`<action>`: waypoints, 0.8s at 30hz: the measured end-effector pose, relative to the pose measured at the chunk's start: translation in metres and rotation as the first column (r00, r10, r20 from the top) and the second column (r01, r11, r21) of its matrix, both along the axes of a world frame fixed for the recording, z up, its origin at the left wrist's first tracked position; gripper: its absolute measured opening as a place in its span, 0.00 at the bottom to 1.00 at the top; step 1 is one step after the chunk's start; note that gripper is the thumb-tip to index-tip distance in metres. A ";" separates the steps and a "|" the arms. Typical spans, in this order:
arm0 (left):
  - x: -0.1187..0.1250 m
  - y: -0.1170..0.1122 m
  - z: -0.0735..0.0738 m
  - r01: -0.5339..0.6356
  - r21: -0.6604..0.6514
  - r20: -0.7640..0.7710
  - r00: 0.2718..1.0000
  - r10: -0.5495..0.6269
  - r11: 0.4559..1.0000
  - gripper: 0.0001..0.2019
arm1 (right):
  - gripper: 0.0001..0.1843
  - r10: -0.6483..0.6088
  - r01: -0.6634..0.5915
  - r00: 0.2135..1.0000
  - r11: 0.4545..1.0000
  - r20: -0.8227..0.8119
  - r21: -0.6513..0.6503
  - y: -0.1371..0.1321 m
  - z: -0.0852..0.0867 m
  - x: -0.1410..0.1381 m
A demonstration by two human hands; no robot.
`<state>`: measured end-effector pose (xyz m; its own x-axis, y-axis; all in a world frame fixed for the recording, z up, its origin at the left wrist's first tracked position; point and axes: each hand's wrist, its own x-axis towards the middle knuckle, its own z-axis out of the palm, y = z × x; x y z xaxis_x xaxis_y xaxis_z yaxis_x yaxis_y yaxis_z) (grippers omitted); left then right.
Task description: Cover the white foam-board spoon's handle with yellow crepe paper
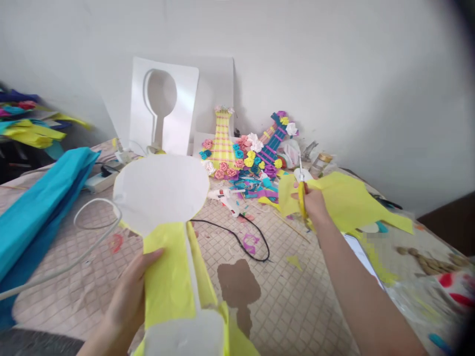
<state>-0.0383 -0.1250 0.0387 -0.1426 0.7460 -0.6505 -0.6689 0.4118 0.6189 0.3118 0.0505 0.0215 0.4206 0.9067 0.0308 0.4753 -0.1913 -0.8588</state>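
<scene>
My left hand (130,289) grips a white cardboard cutout (163,190) with a rounded head and narrow neck, the thumb lying on the yellow paper (168,269) folded over it. Another white part (185,333) of it shows at the bottom edge. Over on the right, my right hand (314,201) is closed round yellow-handled scissors (302,193), blades pointing up. Whether the blades are parted is hard to see. Behind that hand lies a large yellow paper sheet (343,200). The scissors are apart from the cutout.
A glue gun (228,200) with a black cord lies mid-table. Flower-decorated paper pieces (222,141) lean at the back near a white board (137,109) with a cut-out hole. Blue paper (44,212) and a white cable (70,267) lie left; a phone (361,257) lies right.
</scene>
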 end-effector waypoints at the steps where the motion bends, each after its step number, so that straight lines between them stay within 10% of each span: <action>1: 0.002 0.002 0.004 0.019 0.025 -0.006 1.000 -0.019 0.999 0.25 | 0.15 -0.060 0.060 0.998 0.998 0.028 -0.003 0.009 0.005 0.004; 6: 0.012 0.011 0.016 0.038 0.156 -0.038 0.999 -0.033 0.987 0.22 | 0.17 -0.157 0.152 0.986 0.985 0.058 0.078 0.014 0.011 -0.002; 11: 0.027 0.030 0.024 0.045 0.278 -0.052 0.998 -0.031 0.960 0.25 | 0.21 0.233 -0.216 0.963 0.968 -0.135 0.129 -0.041 -0.001 -0.055; 19: 0.064 0.051 0.015 0.096 0.495 -0.067 0.995 -0.072 0.863 0.25 | 0.19 0.703 -0.715 0.553 0.676 -0.447 0.178 -0.114 -0.005 -0.111; 24: 0.072 0.057 0.002 0.056 0.510 -0.086 0.996 -0.014 0.859 0.23 | 0.18 0.629 -0.655 0.586 0.739 -0.512 0.157 -0.127 -0.002 -0.115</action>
